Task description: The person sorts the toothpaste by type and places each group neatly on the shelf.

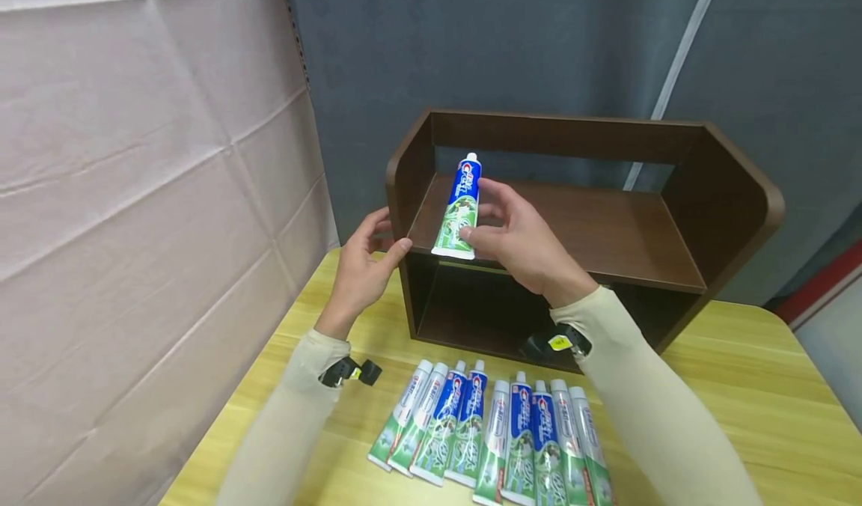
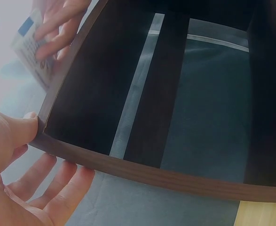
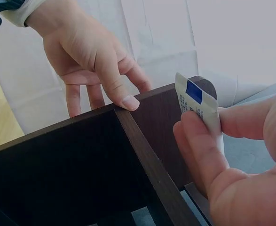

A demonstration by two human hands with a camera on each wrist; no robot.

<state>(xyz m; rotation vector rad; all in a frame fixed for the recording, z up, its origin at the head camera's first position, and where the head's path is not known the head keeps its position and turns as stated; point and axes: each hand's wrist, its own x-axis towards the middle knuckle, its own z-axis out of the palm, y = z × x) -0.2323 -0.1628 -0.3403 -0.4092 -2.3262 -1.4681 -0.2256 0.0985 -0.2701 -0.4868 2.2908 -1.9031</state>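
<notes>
A blue, white and green toothpaste tube (image 1: 461, 205) is pinched between the thumb and fingers of my right hand (image 1: 528, 240). Its cap points up and away, above the left part of the brown two-tier shelf (image 1: 599, 229). My left hand (image 1: 364, 272) holds the shelf's left side panel. In the left wrist view the left thumb (image 2: 22, 129) lies on the panel's front edge, with the fingers against its outer face. The right wrist view shows the flat end of the tube (image 3: 197, 101) between the right thumb and fingers.
Several toothpaste tubes (image 1: 444, 424) lie in a row on the yellow wood-grain table (image 1: 754, 394), in front of the shelf. A pale cloth wall (image 1: 148, 191) stands at the left, and a grey curtain (image 1: 525, 42) hangs behind.
</notes>
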